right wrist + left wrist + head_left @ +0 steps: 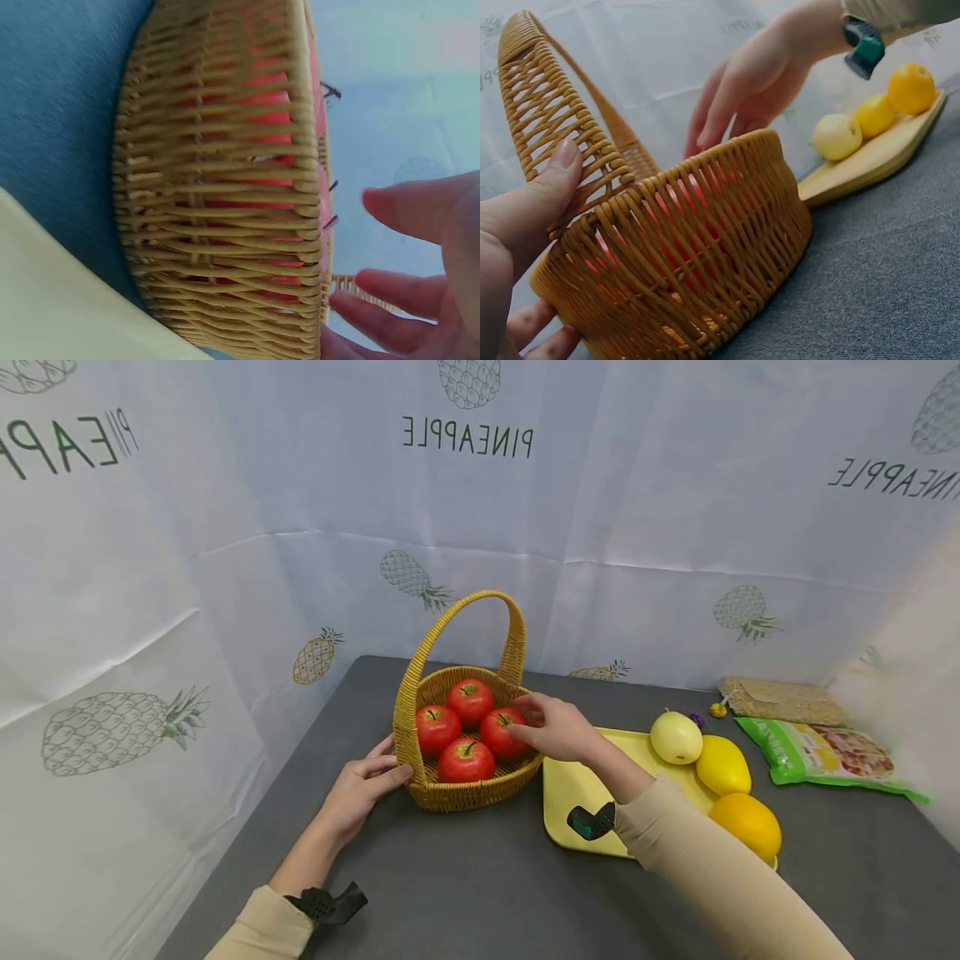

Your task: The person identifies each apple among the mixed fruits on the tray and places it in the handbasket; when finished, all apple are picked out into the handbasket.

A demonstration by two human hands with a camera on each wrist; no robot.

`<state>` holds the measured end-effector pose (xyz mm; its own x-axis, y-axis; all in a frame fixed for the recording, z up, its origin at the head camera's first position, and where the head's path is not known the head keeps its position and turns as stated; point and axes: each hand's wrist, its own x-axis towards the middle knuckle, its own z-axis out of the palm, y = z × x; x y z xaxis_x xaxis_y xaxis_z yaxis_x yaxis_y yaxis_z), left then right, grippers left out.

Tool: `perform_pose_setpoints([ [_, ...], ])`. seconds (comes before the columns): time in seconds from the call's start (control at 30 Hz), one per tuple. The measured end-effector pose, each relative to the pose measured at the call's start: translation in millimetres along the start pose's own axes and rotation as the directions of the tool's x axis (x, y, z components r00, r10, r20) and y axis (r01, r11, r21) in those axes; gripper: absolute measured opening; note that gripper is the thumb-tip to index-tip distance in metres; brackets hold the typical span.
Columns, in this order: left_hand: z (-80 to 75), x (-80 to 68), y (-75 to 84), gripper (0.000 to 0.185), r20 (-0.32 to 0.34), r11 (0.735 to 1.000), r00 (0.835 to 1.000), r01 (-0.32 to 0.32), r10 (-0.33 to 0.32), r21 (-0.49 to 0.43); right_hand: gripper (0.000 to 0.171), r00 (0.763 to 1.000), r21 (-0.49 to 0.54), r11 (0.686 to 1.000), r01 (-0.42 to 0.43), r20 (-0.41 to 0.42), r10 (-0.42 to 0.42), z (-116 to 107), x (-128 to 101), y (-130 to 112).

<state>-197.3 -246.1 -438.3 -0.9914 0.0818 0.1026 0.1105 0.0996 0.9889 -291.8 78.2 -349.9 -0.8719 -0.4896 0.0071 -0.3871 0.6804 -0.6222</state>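
Observation:
A woven wicker basket (pixel 472 797) with a tall arched handle stands on the dark table. Inside it lie several red apples (pixel 467 760). My left hand (pixel 363 789) grips the basket's left side, its thumb on the base of the handle in the left wrist view and its other fingers partly hidden behind the weave. Over the basket's right rim reaches my right hand (pixel 558 727), next to the rightmost apple (pixel 501 732). Its thumb and fingers are spread apart in the right wrist view, with nothing between them; whether a fingertip touches that apple I cannot tell.
Right of the basket, a yellow tray (pixel 562 802) bears a pale round fruit (pixel 677 737), a yellow fruit (pixel 723 765) and an orange (pixel 746 827). Farther right lie a green packet (pixel 832 756) and a brownish packet (pixel 783 702). A pineapple-print curtain (pixel 637 510) hangs behind.

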Motion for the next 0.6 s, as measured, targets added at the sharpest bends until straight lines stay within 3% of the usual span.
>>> perform_pose_setpoints([
  [0.13, 1.4, 1.3, 0.8, 0.04, -0.003, 1.0, 1.0, -0.03, 0.03, -0.007, 0.055, 0.995, 0.076, 0.997, 0.016, -0.095, -0.009, 0, -18, 3],
  [0.2, 4.8, -0.9, 0.4, 0.049, -0.026, 0.997, 0.997, -0.079, 0.079, 0.017, 0.052, 0.988, 0.113, 0.993, 0.026, -0.152, -0.009, -1, -28, 3],
  [0.27, 10.3, -7.7, -0.4, 0.06, -0.068, 0.985, 0.987, -0.141, 0.148, 0.101, 0.048, 0.978, 0.129, 0.991, 0.042, -0.207, -0.015, -4, -38, 5],
  [0.33, 16.7, -17.9, -0.8, 0.068, -0.106, 0.953, 0.968, -0.198, 0.226, 0.228, 0.043, 0.966, 0.112, 0.992, 0.057, -0.258, -0.026, -6, -47, 7],
  [0.43, 27.8, -36.3, 1.8, 0.077, -0.141, 0.879, 0.942, -0.223, 0.306, 0.421, 0.034, 0.951, 0.04, 0.997, 0.065, -0.306, -0.049, -11, -57, 13],
  [0.5, 35.5, -47.6, 5.7, 0.081, -0.156, 0.843, 0.93, -0.218, 0.332, 0.492, 0.028, 0.947, -0.004, 0.998, 0.062, -0.317, -0.06, -14, -61, 16],
  [0.6, 50.3, -64.9, 15.2, 0.084, -0.185, 0.811, 0.921, -0.191, 0.343, 0.554, 0.024, 0.942, -0.048, 0.996, 0.073, -0.324, -0.084, -22, -65, 20],
])
